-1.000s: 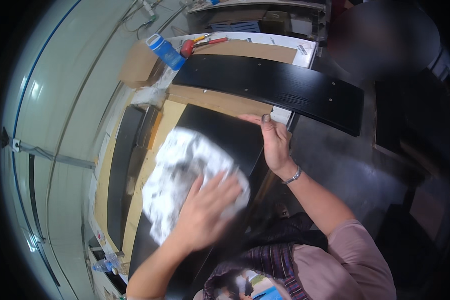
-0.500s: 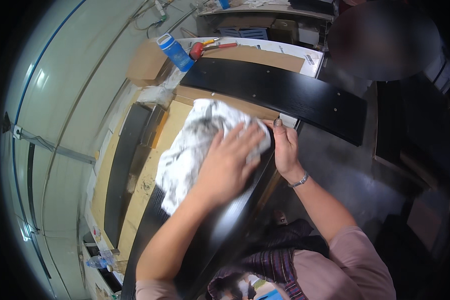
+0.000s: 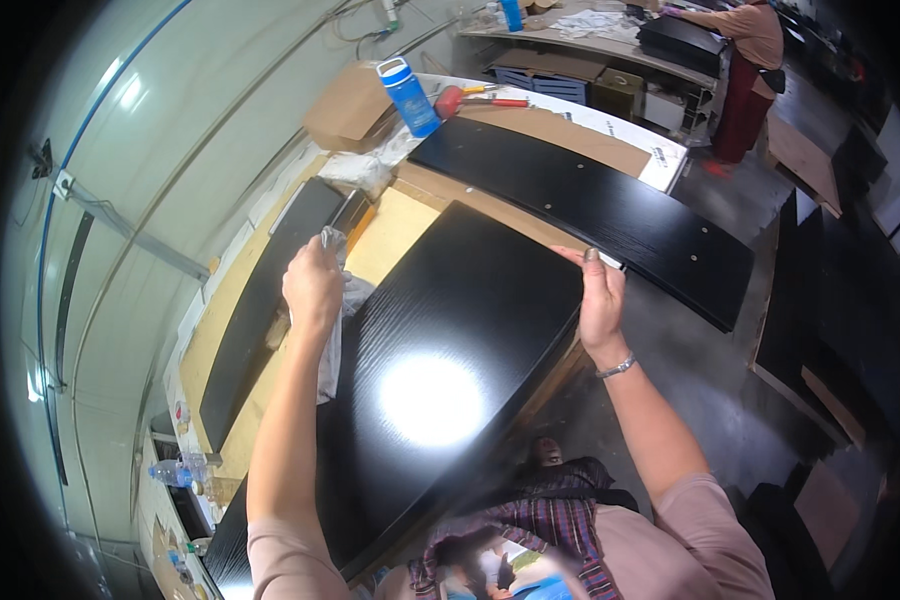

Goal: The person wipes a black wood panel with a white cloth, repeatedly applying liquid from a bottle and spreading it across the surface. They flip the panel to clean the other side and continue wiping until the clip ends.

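A glossy black wood-grain panel [image 3: 470,300] lies at a slant in front of me, with a bright light reflected on its surface. My left hand [image 3: 313,285] is closed on a bunched, smudged white cloth [image 3: 331,350] at the panel's left edge. The cloth hangs down beside my wrist, partly hidden by my arm. At the panel's right corner, my right hand [image 3: 600,305] grips the edge, thumb upward; its fingers are partly out of sight. Past the panel's far end lies a long curved black board [image 3: 610,205] with several small round fittings.
A dark curved piece [image 3: 260,300] rests on the yellowish tabletop to the left. Farther back are a blue bottle [image 3: 410,100], a red-headed mallet [image 3: 450,100] and a cardboard box [image 3: 348,108]. Black panels [image 3: 820,310] stand at the right. Another person [image 3: 745,80] works at the far bench.
My left hand has moved left off the panel's middle, drawing the cloth into a bunch and baring the black surface. My right hand keeps to the corner. The view has shifted slightly.
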A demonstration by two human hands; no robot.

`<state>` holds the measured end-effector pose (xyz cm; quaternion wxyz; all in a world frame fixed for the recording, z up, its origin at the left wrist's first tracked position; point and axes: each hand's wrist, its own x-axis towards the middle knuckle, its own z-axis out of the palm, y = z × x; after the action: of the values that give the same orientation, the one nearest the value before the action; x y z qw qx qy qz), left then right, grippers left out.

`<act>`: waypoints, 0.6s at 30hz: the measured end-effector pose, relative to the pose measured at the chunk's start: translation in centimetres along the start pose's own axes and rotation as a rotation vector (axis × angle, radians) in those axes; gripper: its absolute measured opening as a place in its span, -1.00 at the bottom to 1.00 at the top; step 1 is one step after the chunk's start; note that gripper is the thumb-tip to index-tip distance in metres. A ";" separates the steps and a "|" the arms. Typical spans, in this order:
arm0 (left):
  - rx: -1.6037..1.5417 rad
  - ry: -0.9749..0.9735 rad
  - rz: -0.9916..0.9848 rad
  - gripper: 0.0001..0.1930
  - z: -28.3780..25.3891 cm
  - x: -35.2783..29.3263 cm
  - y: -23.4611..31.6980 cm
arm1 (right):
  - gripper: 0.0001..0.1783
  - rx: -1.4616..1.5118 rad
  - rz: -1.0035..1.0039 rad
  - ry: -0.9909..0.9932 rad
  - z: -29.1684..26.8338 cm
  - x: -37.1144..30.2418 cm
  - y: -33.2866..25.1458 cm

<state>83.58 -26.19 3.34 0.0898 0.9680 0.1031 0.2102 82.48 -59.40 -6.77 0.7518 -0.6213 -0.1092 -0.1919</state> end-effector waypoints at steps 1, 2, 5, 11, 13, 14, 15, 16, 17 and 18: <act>-0.079 0.063 0.047 -0.71 -1.9 -1.2 1.0 | -0.32 -0.046 0.032 0.027 0.2 -0.2 -0.1; -0.401 0.013 0.057 -0.75 -2.2 -3.0 3.4 | -0.32 -0.143 0.030 0.056 0.3 -0.4 -0.2; -0.433 -0.082 0.774 -0.61 -1.1 -7.1 11.0 | -0.40 -0.276 -0.072 0.002 -0.5 0.0 0.4; -0.081 -0.258 0.534 -0.33 -0.9 -12.3 6.2 | -0.35 -0.105 0.067 -0.058 -2.5 0.7 1.4; 0.069 -0.321 0.312 -0.33 -4.2 -14.9 0.3 | -0.35 -0.053 0.100 -0.068 -2.4 0.6 1.4; 0.128 -0.358 0.190 -0.31 -6.0 -16.5 -2.6 | -0.35 -0.046 0.132 -0.051 -2.5 0.7 1.8; 0.179 -0.380 0.081 -0.31 -8.4 -18.8 -5.2 | -0.35 -0.057 0.115 -0.074 -2.6 0.7 2.0; 0.193 -0.379 -0.022 -0.32 -10.2 -21.1 -8.0 | -0.35 -0.066 0.120 -0.071 -2.7 0.7 2.0; 0.178 -0.392 -0.166 -0.34 -11.8 -23.4 -10.5 | -0.34 -0.078 0.124 -0.066 -2.8 1.0 2.0; 0.180 -0.341 -0.255 -0.36 -13.1 -26.2 -13.4 | -0.34 -0.096 0.134 -0.065 -3.0 1.1 1.9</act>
<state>52.52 -17.81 2.02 0.0448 0.9728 0.2264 0.0207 84.03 -62.22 -8.63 0.7284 -0.6685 -0.0822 -0.1260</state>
